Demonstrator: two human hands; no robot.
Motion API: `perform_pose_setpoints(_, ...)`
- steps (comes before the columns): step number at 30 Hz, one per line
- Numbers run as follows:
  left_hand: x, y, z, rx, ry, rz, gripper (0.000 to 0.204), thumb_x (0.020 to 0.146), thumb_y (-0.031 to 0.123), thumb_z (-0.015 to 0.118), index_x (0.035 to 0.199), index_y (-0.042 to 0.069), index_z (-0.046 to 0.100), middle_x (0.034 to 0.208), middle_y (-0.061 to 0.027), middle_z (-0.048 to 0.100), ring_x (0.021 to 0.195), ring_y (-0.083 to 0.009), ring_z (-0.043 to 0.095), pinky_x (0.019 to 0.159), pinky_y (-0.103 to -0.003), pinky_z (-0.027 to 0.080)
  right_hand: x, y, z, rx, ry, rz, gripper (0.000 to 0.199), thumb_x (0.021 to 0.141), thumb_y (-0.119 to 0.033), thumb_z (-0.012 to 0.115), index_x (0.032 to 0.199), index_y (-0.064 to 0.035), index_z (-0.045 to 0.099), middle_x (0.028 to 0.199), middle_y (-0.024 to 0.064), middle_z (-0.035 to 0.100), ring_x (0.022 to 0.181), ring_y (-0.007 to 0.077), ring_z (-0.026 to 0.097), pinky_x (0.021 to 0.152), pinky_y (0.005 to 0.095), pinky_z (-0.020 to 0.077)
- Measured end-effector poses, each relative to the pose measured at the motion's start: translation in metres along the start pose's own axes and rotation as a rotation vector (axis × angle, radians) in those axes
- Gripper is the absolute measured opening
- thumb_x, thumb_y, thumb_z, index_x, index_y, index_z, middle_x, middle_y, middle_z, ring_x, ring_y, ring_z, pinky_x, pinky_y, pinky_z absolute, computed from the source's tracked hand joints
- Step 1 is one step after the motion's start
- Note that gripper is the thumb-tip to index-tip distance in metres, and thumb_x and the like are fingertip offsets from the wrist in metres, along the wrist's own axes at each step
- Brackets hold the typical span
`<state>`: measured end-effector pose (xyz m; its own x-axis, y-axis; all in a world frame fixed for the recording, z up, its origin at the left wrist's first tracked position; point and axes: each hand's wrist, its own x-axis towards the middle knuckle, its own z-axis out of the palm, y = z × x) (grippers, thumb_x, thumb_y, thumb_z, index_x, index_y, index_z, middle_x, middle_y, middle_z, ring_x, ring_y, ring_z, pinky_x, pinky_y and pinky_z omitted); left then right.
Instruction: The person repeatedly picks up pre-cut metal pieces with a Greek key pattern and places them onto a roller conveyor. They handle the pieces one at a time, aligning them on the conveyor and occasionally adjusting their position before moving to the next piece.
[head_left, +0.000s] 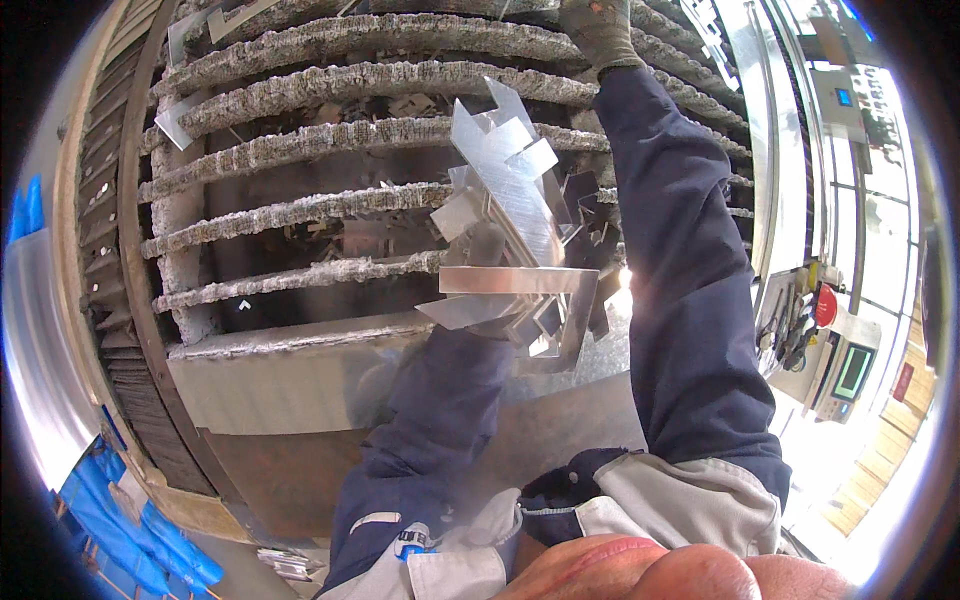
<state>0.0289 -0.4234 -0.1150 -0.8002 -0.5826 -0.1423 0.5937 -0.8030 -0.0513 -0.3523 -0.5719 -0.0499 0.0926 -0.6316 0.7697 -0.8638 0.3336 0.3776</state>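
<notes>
My gloved left hand point(487, 246) is closed around a loose bundle of cut sheet-metal pieces point(505, 170), held in front of me above the near slats. The pieces are shiny, flat and angular, with notches and strips jutting out in several directions; they hide most of my fingers. My right arm stretches far forward, and the gloved right hand point(602, 35) is at the top edge, over the far slats point(480, 35). Its fingers are cut off by the picture's edge, so what it touches does not show.
Rough, crusted slats run across a cutting bed, with small metal scraps point(365, 235) below them. A few thin cut pieces point(178, 125) lie on the slats at left. A metal ledge point(280, 390) borders the near side. At right stands a device with a green screen point(851, 371).
</notes>
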Motion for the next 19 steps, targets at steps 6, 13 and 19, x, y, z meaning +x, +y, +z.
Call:
perform_pose_setpoints(6,0.0,-0.033,-0.078,0.573,0.29,0.194,0.05,0.099,0.023,0.066,0.141,0.004,0.046,0.129,-0.0143,0.057,0.116,-0.0233,0.06,0.099,-0.037,0.05,0.025,-0.046,-0.046,0.464,-0.186,0.598,0.035,0.093,-0.018,0.06,0.125,-0.0065,0.055,0.074,0.0169,0.067,0.068,0.0338,0.068,0.058,0.0446,0.0531)
perform_pose_setpoints(13,0.006,-0.01,-0.149,-0.637,-0.012,-0.22,0.044,0.102,0.028,0.06,0.141,0.008,0.05,0.131,-0.0121,0.06,0.111,-0.0254,0.064,0.094,-0.041,0.054,0.042,-0.09,-0.021,0.386,-0.411,0.459,0.027,0.083,-0.028,0.066,0.087,-0.0027,0.072,0.084,0.0237,0.07,0.081,0.0411,0.069,0.069,0.0509,0.0547)
perform_pose_setpoints(19,0.012,-0.014,-0.096,0.191,0.034,-0.095,0.059,0.096,0.034,0.068,0.146,0.01,0.047,0.132,-0.0122,0.06,0.112,-0.0287,0.065,0.096,-0.041,0.055,0.09,-0.076,-0.049,0.441,-0.749,0.592,0.048,0.087,-0.057,0.071,0.086,-0.0088,0.075,0.086,0.0213,0.073,0.081,0.0414,0.071,0.078,0.0529,0.0546)
